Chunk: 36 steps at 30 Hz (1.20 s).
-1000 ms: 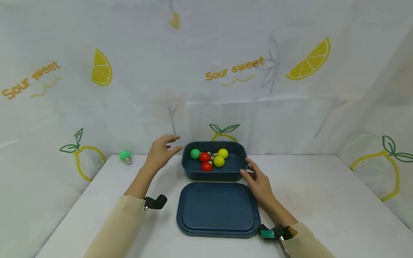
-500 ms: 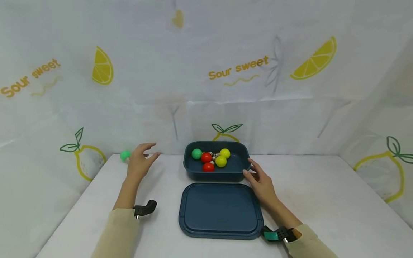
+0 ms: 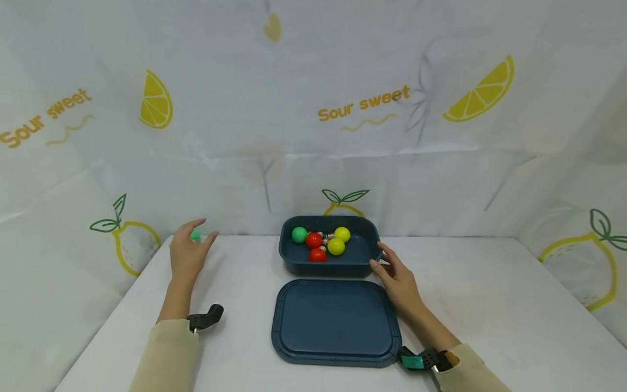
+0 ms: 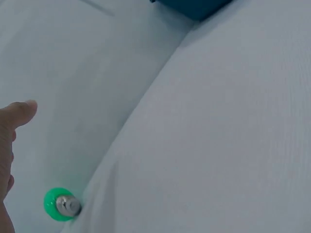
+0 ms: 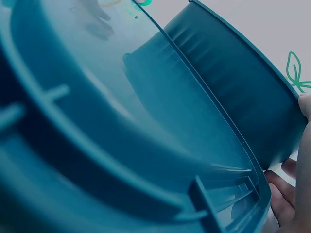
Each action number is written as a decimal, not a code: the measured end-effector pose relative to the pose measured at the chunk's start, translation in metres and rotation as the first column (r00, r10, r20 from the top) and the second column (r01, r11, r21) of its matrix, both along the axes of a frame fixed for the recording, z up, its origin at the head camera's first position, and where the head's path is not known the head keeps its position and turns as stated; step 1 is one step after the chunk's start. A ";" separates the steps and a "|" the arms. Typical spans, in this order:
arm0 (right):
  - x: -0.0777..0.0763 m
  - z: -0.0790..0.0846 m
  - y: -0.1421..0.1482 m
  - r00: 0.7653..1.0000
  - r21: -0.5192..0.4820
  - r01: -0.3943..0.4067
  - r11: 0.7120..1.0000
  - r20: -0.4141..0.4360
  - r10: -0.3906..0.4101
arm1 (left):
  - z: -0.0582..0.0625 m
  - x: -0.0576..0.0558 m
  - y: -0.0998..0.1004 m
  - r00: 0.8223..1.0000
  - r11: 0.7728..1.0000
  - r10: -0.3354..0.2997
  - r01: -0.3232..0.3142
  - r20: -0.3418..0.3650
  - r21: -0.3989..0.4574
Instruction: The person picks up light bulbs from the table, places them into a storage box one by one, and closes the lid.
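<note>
- Our left hand is empty, its thumb and fingers spread apart, over the far left of the table; we judge the step in hand to be a reach for the green bulb.
- That bulb lies at the table's far left, close to the backdrop; in the head view the hand mostly hides it, and in the left wrist view its metal base faces us.
- We do well to come down low with thumb and fingers on either side of the globe, closing softly; a round globe would probably roll if nudged from one side.
- Our right hand grips the dark blue box at its right near corner, a good anchor worth keeping light so that the box stays put.
- Inside the box, on its left and middle, lie another green bulb, two red bulbs and two yellow bulbs; we see bare floor at its right.
- The lid lies flat just near of the box, beneath our right forearm's path, so we should mind that wrist.
- The table has a pale, plain covering; behind it hangs a white backdrop printed with lemons and "Sour sweet".
</note>
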State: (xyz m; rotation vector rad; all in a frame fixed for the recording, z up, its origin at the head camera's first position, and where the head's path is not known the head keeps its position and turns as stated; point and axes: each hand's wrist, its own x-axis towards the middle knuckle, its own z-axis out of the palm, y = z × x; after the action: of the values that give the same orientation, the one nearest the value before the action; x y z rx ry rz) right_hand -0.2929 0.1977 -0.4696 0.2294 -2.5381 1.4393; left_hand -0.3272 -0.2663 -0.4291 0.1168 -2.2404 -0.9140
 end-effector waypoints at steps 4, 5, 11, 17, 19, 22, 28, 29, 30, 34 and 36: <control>0.002 -0.001 0.002 1.000 -0.003 -0.001 1.000 0.001 0.001 | -0.014 0.000 -0.008 0.998 0.998 0.056 -0.054 -0.040 0.036; 0.002 -0.001 0.002 1.000 -0.004 0.000 1.000 0.001 0.000 | -0.018 0.000 -0.010 0.997 0.997 0.062 -0.060 -0.045 0.048; 0.002 0.000 0.002 1.000 -0.009 0.006 1.000 0.006 -0.006 | -0.032 0.000 -0.021 0.996 0.990 0.031 -0.042 0.082 0.137; 0.001 0.001 0.001 1.000 -0.010 -0.006 1.000 0.013 0.006 | -0.037 0.002 -0.029 0.945 0.996 -0.025 -0.005 0.326 0.091; 0.000 0.000 0.002 1.000 -0.006 -0.003 1.000 0.009 0.003 | -0.037 0.002 -0.029 0.941 0.996 -0.033 0.004 0.337 0.085; 0.000 -0.001 0.002 1.000 -0.009 0.002 1.000 0.003 -0.002 | -0.036 0.000 -0.029 0.947 0.996 -0.032 0.004 0.320 0.088; -0.001 -0.004 -0.001 1.000 -0.024 0.005 1.000 0.017 -0.004 | -0.035 0.002 -0.026 0.988 0.979 0.075 -0.099 0.138 0.177; -0.001 -0.004 -0.001 1.000 -0.028 0.007 1.000 0.018 -0.006 | -0.036 0.002 -0.027 0.991 0.974 0.079 -0.100 0.112 0.201; -0.001 -0.004 -0.002 1.000 -0.029 0.008 1.000 0.019 -0.007 | -0.036 0.002 -0.028 0.992 0.976 0.073 -0.092 0.103 0.198; -0.001 -0.003 -0.001 1.000 -0.028 0.011 1.000 0.017 -0.011 | -0.038 -0.003 -0.032 0.968 0.992 -0.076 0.049 0.238 0.117; -0.001 -0.003 0.000 1.000 -0.025 0.011 1.000 0.010 -0.011 | -0.038 -0.005 -0.032 0.937 0.988 -0.153 0.138 0.313 0.067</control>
State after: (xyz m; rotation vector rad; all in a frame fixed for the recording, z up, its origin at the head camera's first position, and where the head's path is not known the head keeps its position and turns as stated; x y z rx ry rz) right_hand -0.2936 0.1975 -0.4727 0.2039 -2.5237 1.4709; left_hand -0.3324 -0.2979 -0.4674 0.1270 -2.5544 -1.0889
